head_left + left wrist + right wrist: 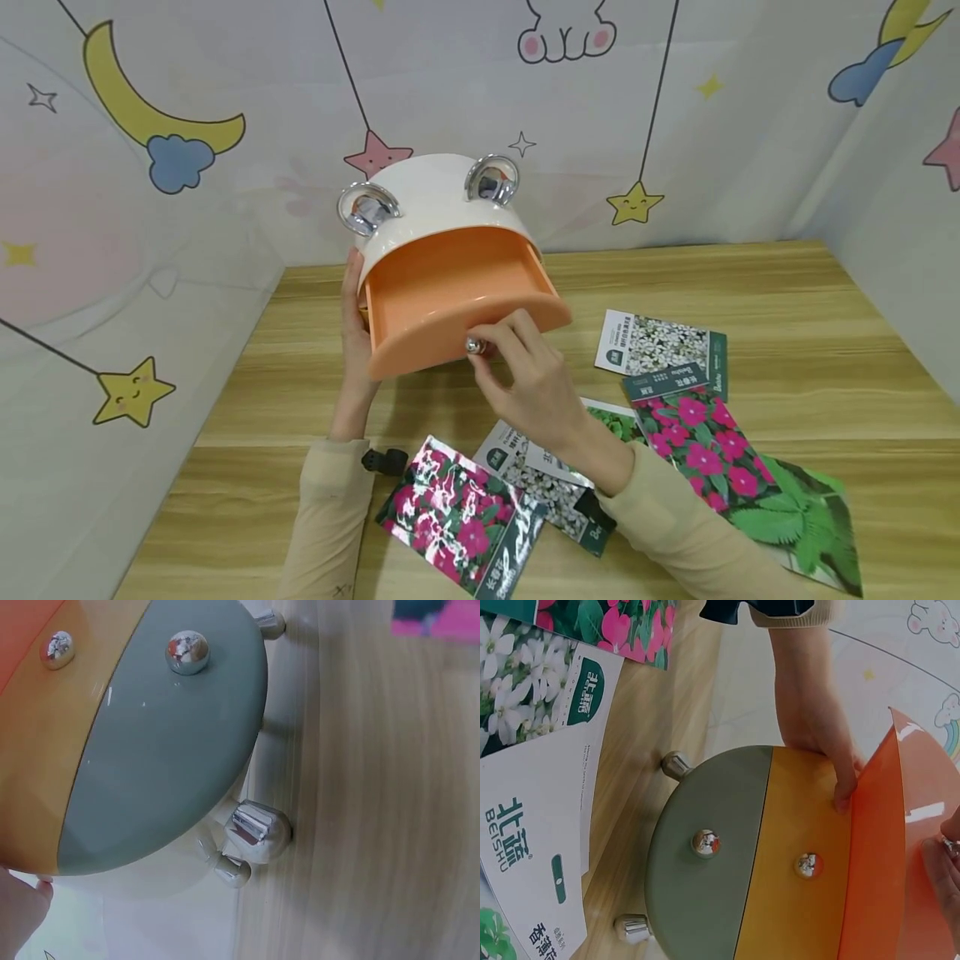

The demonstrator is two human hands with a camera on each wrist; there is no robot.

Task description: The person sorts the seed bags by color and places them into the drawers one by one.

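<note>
Orange drawer [450, 267]: since it is pulled far forward from the white cabinet [427, 183], more pull might slip it out of its slot or make its front sag; cause, overhang.
Drawer direction: front faces the person; long axis runs left to right across the cabinet, right end higher in head view.
Drawer place: top of three, above the yellow drawer [806, 810] and grey-green drawer [705, 787].
Knob [474, 344]: mid-front, silver; a sideways tug here could jam the drawer askew.
Right hand [532, 367]: pinches the knob, thumb and fingertips; could slip off, the knob being small and shiny.
Left hand [354, 312]: grips the cabinet's side, thumb over the yellow drawer front; a shutting drawer could nip that thumb, which lies close to the orange edge.
Cabinet: if the left hand slackens, could slide or tip toward the person, the pull being high up.
Flower packets [701, 450]: loose on the wooden table [247, 400], some overlapping; right sleeve [667, 517] passes over several, could drag them.
</note>
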